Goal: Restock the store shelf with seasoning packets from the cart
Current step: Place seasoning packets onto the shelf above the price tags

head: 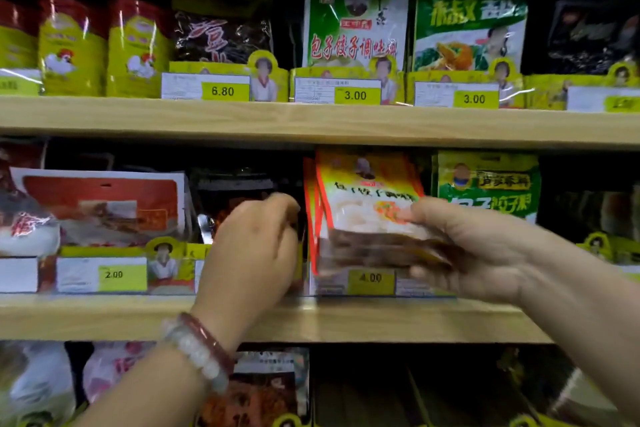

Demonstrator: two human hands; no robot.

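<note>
Head view: I am holding a small stack of orange-edged seasoning packets point(367, 215) in my right hand point(485, 253), thumb on the front face, the other fingers curling under the lower right corner. The stack is standing upright at the front of the middle shelf point(346, 317), just above the 4.00 price tag point(370, 281).

My left hand point(252, 246) is reaching into the dark slot just beside the stack, fingers curled; I cannot tell whether they are pinching anything (motion blur).

Handling, as I am judging it: the packets are looking light, thin and floppy, with glossy film that is probably slippery. Several together are likely fanning or sliding apart, so a clamp low across the whole bundle seems the safest hold.

Surface: pale wooden boards, with a yellow cardboard lip along the front. Green packets point(488, 184) are standing immediately to the right, and red-and-white bags point(100, 204) are sitting well to the left. The next shelf up point(311, 121) is hanging close above.
</note>
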